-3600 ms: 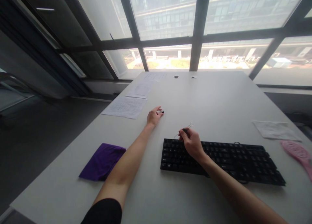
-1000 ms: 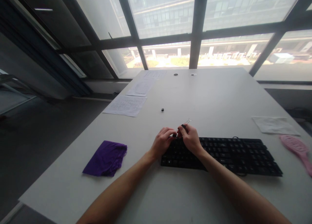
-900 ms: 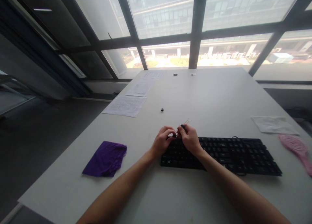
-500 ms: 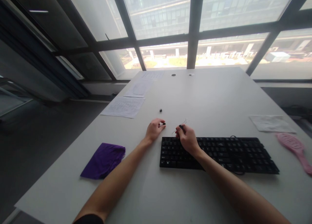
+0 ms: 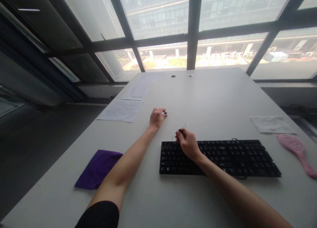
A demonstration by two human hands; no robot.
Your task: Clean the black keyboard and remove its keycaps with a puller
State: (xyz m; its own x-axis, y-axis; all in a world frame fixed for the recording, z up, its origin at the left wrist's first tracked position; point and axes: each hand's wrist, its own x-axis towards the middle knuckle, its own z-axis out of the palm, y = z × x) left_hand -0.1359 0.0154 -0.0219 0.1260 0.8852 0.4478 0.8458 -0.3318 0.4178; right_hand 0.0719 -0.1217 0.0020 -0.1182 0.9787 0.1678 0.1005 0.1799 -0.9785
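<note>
Keycap (image 5: 165, 113) half hidden by left hand (image 5: 156, 117).

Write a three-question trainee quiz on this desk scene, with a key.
1. True or false: the left hand rests on the keyboard.
2. Which hand holds the thin wire tool?
3. The purple cloth lies: A) left of the keyboard, B) on the papers, C) beside the pink brush.

Key: 1. False; it is at a small black piece on the table. 2. The right hand. 3. A.
</note>
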